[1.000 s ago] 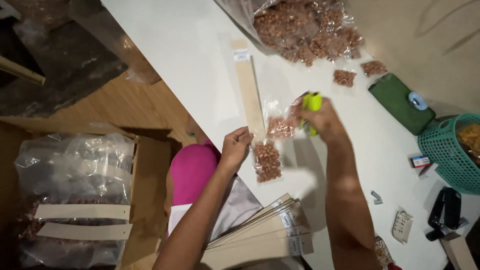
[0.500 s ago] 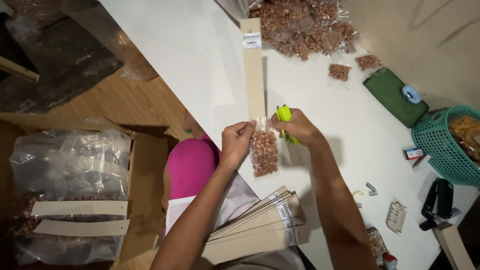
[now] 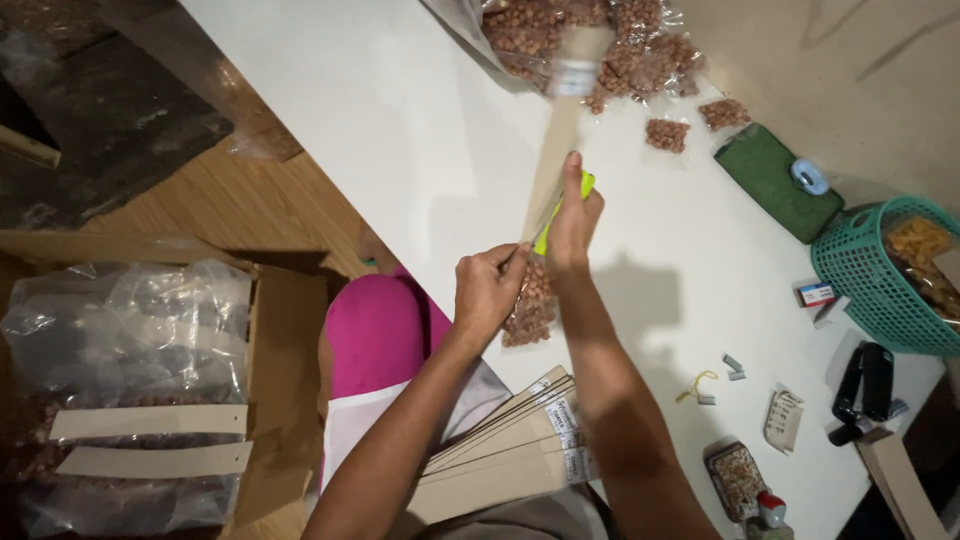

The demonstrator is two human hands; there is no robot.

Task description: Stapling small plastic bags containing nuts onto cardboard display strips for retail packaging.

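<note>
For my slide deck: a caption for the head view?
Left hand pinches a small nut packet against a card strip; right hand grips a yellow-green stapler.

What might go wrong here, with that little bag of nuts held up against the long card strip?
The small packet is pinched only at its top by the left hand, so it could slip off the card strip. The right hand holds a yellow-green tool close to the fingers. The stacked strips overhang the table edge and might slide off.
</note>
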